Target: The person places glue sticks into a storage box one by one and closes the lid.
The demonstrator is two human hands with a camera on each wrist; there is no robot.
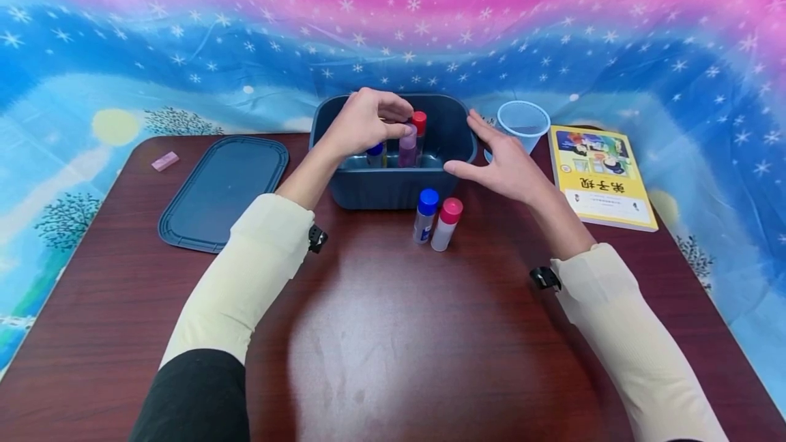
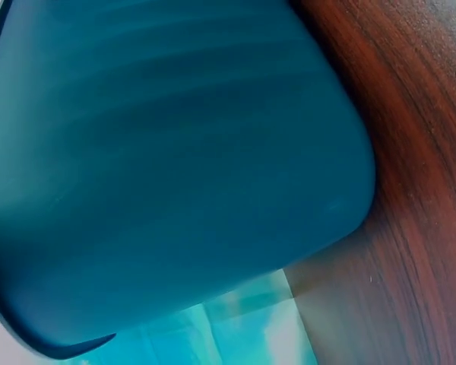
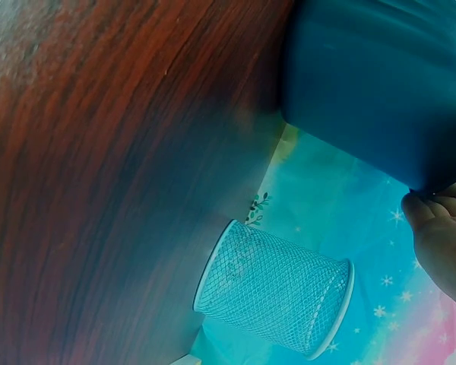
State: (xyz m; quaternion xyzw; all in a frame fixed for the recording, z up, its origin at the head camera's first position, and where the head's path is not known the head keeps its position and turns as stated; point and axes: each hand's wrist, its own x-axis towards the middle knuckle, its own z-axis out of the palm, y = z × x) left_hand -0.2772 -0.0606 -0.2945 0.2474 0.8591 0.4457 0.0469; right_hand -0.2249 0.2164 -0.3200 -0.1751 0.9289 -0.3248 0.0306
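Note:
A dark blue-grey plastic bin (image 1: 393,189) stands at the back middle of the table. Over its opening, my left hand (image 1: 368,118) pinches the top of a small purple-capped bottle (image 1: 408,149) between thumb and fingers. Inside the bin, a red-capped bottle (image 1: 419,121) stands just behind it and a blue-capped bottle (image 1: 374,155) lies to the left, partly hidden. My right hand (image 1: 506,162) rests with spread fingers at the bin's right rim; its fingertips (image 3: 422,205) touch the bin's edge in the right wrist view. The left wrist view shows mostly bin wall (image 2: 175,175).
In front of the bin stand a blue-capped bottle (image 1: 426,217) and a pink-capped white bottle (image 1: 447,225). A flat lid (image 1: 224,193) and a pink eraser-like block (image 1: 164,161) lie left. To the right are a mesh cup (image 3: 273,289) and a yellow book (image 1: 602,176).

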